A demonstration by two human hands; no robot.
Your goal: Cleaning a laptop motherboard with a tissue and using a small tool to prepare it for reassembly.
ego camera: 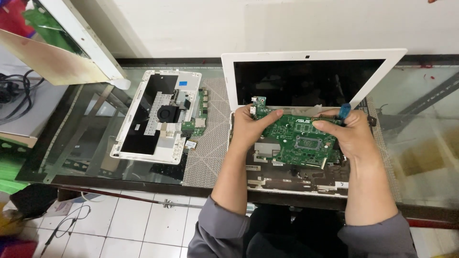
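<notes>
Both hands hold a green board (296, 136) just above the open base (287, 179) of a white laptop (311, 59). The left hand (249, 128) pinches the board's left edge, thumb on top. The right hand (348, 136) pinches the right edge, and a small blue tool (344, 111) sticks up from its fingers. The board looks lifted and a bit tilted, so this seems to be the step of moving the board in or out of the base. The next move likely needs a slow, level lift, so nothing catches. Another opened white laptop part (158, 114) lies to the left on the glass table (420, 143).
</notes>
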